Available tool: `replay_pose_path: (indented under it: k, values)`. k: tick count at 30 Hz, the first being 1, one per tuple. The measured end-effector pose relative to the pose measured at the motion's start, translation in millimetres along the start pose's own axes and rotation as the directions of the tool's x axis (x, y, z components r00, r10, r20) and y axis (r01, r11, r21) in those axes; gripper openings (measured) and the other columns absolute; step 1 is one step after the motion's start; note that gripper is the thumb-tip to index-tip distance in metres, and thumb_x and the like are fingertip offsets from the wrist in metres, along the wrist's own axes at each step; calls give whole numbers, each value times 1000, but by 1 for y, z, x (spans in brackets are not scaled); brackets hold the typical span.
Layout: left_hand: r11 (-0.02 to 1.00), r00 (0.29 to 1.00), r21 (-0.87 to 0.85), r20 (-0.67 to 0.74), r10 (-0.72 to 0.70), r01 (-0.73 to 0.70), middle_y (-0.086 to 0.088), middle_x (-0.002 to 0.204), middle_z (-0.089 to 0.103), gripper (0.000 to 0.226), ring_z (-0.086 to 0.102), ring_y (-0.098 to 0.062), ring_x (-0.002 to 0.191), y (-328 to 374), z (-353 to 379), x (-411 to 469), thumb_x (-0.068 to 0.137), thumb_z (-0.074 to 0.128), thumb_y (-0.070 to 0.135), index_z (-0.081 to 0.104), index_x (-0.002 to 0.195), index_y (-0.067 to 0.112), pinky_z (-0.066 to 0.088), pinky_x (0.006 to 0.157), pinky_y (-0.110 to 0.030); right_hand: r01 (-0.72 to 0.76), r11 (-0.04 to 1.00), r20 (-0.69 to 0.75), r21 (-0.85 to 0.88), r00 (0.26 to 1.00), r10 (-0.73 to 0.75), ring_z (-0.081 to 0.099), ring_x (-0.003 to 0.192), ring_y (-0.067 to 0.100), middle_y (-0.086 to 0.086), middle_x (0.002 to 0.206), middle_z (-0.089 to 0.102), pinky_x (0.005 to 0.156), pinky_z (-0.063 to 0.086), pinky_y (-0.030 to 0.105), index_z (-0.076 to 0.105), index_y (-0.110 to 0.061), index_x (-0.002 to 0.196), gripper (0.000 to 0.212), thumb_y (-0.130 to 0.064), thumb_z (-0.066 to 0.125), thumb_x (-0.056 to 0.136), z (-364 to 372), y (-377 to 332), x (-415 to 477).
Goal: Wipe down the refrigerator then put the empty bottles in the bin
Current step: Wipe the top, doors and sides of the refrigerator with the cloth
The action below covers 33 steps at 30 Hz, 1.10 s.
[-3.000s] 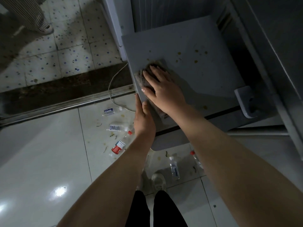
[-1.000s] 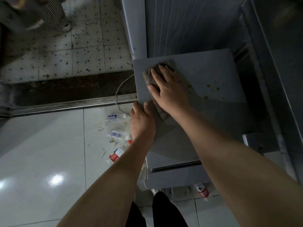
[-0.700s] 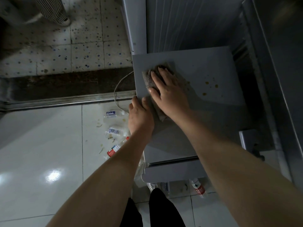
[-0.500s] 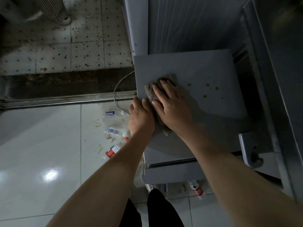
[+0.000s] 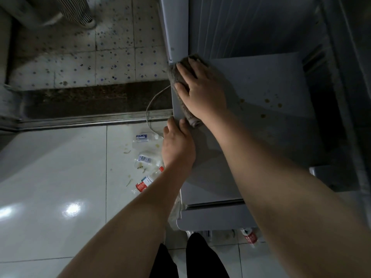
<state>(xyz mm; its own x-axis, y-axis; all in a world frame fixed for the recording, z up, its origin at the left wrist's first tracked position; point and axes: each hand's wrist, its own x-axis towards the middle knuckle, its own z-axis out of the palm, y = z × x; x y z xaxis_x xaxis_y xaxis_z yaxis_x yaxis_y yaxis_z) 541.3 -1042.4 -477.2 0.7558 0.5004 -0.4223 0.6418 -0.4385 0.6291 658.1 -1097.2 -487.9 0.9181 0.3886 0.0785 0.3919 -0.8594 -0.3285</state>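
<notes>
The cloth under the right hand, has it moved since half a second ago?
Yes. The cloth slid away from the person, toward the far left corner of the refrigerator top, farther from the brown spots.

— What is the person wearing on the arms?
— Nothing is covering them; both forearms are showing bare, no sleeves, no watch.
— And lower down?
— Black trousers (image 5: 188, 257) are showing just below the refrigerator (image 5: 251, 137) front edge.

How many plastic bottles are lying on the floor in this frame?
4: two clear ones left of the refrigerator, a red-labelled one beside the left forearm, another at the refrigerator's foot. More may be hidden.
</notes>
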Motion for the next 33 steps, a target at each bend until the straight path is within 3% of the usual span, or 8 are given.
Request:
replay_pose_path:
  k: [4,8,17,23,28,33]
  values:
    - [1000,1000,-7,-2,-10,10,-17,126,49,38,49,-38,110,2,-1,-1,99,24,36,40,124,13,33,78,-37,-114,993,-15,-24,993,114,27,139,29,14,150,32,113,16,39,37,-20,143,52,-42,33,96,2,2,-18]
    - [1000,1000,-1,2,-5,5,-18,127,49,39,49,-38,111,3,-3,-2,100,24,36,38,127,12,37,82,-39,-135,991,-170,-18,977,130,46,127,35,20,136,49,105,35,44,54,-12,130,51,-40,37,91,1,6,-67]
    - [1000,1000,18,-11,-2,3,-17,126,50,38,50,-39,110,3,-2,-2,99,24,36,38,126,13,37,81,-40,-143,990,-199,7,970,142,52,118,38,21,131,53,99,42,46,61,-14,122,47,-38,44,86,-3,10,-60]
    - [999,1000,32,-13,5,-4,-17,126,49,38,50,-39,109,3,-2,-2,99,23,37,39,123,12,37,80,-40,-168,985,-155,47,973,173,49,117,38,19,128,53,95,44,47,58,-15,123,50,-39,36,85,-8,12,-30]
    - [999,1000,36,-25,16,-15,-16,125,50,39,51,-38,108,2,-1,-2,99,24,40,39,122,12,40,83,-43,-190,979,-228,74,952,202,53,110,38,19,120,57,87,48,45,64,-14,113,40,-34,45,84,-6,11,-48]
    - [998,998,36,-49,50,-48,-14,139,38,49,45,-37,119,0,1,-2,98,27,41,25,141,20,39,92,-44,-244,967,-246,73,935,255,54,110,37,17,122,55,84,48,45,63,-16,115,38,-35,49,85,-10,16,-97]
